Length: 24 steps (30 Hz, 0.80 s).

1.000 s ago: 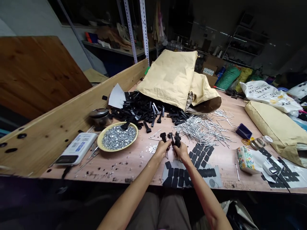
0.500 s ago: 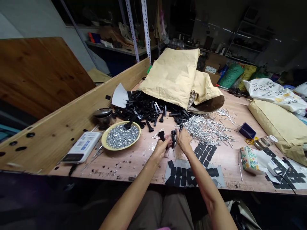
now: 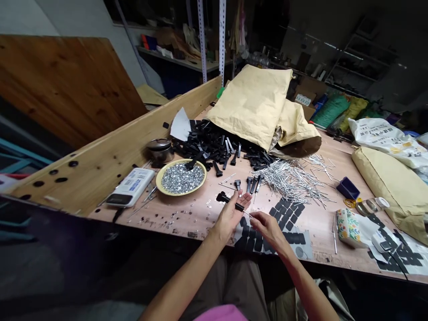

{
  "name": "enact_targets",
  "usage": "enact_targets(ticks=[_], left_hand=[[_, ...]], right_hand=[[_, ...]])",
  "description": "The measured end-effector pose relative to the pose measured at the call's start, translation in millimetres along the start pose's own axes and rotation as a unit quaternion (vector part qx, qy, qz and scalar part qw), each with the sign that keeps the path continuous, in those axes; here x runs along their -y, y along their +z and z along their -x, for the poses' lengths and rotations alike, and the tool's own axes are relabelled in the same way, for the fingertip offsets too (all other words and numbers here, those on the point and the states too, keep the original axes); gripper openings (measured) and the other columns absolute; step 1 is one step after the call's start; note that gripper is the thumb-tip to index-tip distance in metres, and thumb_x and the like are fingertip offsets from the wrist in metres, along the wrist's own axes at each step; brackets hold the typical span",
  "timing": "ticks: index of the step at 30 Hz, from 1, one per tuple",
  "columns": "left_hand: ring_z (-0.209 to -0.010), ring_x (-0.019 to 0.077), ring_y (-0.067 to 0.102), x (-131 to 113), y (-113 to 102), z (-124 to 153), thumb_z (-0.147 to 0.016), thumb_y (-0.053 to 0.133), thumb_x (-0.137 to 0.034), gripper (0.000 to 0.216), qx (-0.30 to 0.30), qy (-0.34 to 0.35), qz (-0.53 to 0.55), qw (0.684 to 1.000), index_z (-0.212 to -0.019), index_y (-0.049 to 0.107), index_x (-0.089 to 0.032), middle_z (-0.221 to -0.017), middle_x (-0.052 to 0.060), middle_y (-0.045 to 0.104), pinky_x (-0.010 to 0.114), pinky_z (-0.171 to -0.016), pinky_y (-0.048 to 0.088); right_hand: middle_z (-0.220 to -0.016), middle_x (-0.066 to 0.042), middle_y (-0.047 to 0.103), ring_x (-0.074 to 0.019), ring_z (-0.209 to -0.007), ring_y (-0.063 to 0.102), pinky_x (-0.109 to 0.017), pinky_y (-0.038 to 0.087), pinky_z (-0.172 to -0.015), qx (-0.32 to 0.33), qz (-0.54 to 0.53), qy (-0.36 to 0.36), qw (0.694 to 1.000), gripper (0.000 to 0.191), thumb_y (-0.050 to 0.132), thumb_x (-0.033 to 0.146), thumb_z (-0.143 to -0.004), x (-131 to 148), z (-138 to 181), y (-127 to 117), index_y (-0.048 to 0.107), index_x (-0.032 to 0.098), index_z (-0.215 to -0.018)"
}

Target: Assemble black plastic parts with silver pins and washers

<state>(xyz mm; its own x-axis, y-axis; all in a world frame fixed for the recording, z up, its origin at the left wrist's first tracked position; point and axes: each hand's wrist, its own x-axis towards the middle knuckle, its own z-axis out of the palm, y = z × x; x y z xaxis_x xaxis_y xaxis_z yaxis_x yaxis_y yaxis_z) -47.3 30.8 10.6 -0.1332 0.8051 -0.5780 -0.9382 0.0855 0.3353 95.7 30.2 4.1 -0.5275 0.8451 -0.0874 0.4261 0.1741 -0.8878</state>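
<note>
A black plastic piece with a wide head [image 3: 222, 197] lies across the palm of my left hand [image 3: 230, 214], held under the thumb while the other fingers stretch out. From its narrow end sticks a thin metal rod [image 3: 248, 214], which my right hand [image 3: 267, 226] pinches between thumb and fingers. Just beyond my hands, several similar black pieces [image 3: 249, 183] stand or lie on the wooden tabletop [image 3: 207, 229]. A pile of silvery rods [image 3: 290, 178] spreads to the right. Dark rounded pads [image 3: 249, 240] on a pale sheet lie below my hands.
At left, a yellow bowl [image 3: 160, 185] holds small metal bits, beside a white scale-like device [image 3: 133, 185] and a metal tin [image 3: 160, 151]. Black pieces [image 3: 207, 138] heap before a large paper sack [image 3: 250, 102]. A flowered box [image 3: 347, 225] and small blue tray [image 3: 347, 188] stand right.
My right hand has left the group of standing black pieces and come nearer, to the rod. My left hand has turned palm up with its piece tipped sideways. The view has shifted.
</note>
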Motion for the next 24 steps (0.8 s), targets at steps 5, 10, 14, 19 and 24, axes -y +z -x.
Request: enact_targets(ticks=[5, 10, 14, 19, 24], left_hand=[[-0.073, 0.0203, 0.066, 7.9, -8.2, 43.0, -0.076, 0.067, -0.040, 0.026, 0.071, -0.099, -0.051, 0.991, -0.070, 0.060, -0.015, -0.069, 0.008, 0.065, 0.037, -0.079, 0.053], [-0.102, 0.0292, 0.060, 25.1, -32.5, 94.9, -0.063, 0.078, -0.029, 0.023, 0.144, 0.150, -0.359, 0.910, -0.084, 0.072, -0.023, -0.096, 0.010, 0.069, 0.043, -0.097, 0.043], [-0.096, 0.0259, 0.061, 26.8, -45.3, 82.9, -0.070, 0.068, -0.025, 0.010, 0.099, 0.301, -0.463, 0.828, -0.078, 0.073, -0.027, -0.092, 0.007, 0.071, 0.037, -0.093, 0.043], [-0.055, 0.0151, 0.053, 12.2, -71.8, 55.0, -0.071, 0.064, -0.039, 0.019, 0.006, 0.250, -0.443, 0.861, -0.066, 0.067, -0.021, -0.056, 0.000, 0.057, 0.024, -0.055, 0.044], [-0.033, 0.0031, 0.023, -13.0, -91.9, 53.3, -0.072, 0.058, -0.054, 0.041, -0.031, 0.085, -0.363, 0.927, -0.091, 0.064, -0.018, -0.049, -0.009, 0.037, 0.018, -0.035, 0.017]], right_hand=[[-0.071, -0.005, 0.062, -0.0159, -0.061, 0.055, -0.026, 0.042, -0.056, -0.114, 0.150, -0.073, 0.979, 0.030, 0.050, 0.044, -0.085, 13.2, 15.5, -30.4, 0.068, 0.020, -0.077], [-0.076, -0.007, 0.057, -0.0176, -0.068, 0.055, -0.028, 0.042, -0.061, -0.040, 0.319, -0.145, 0.936, 0.032, 0.044, 0.041, -0.091, 45.6, 33.2, -64.1, 0.069, 0.023, -0.082], [-0.077, -0.006, 0.059, -0.0153, -0.067, 0.055, -0.025, 0.041, -0.059, 0.077, 0.319, -0.158, 0.931, 0.032, 0.043, 0.038, -0.092, 63.7, 24.6, -49.5, 0.069, 0.022, -0.083], [-0.082, -0.004, 0.066, -0.0144, -0.066, 0.060, -0.024, 0.043, -0.059, 0.110, 0.177, -0.092, 0.974, 0.027, 0.049, 0.035, -0.090, 40.7, -33.5, -6.7, 0.066, 0.019, -0.103], [-0.096, -0.009, 0.066, -0.0195, -0.085, 0.061, -0.026, 0.042, -0.067, 0.060, 0.381, -0.058, 0.921, 0.021, 0.049, 0.021, -0.090, 9.4, -81.4, 37.2, 0.069, 0.019, -0.096]])
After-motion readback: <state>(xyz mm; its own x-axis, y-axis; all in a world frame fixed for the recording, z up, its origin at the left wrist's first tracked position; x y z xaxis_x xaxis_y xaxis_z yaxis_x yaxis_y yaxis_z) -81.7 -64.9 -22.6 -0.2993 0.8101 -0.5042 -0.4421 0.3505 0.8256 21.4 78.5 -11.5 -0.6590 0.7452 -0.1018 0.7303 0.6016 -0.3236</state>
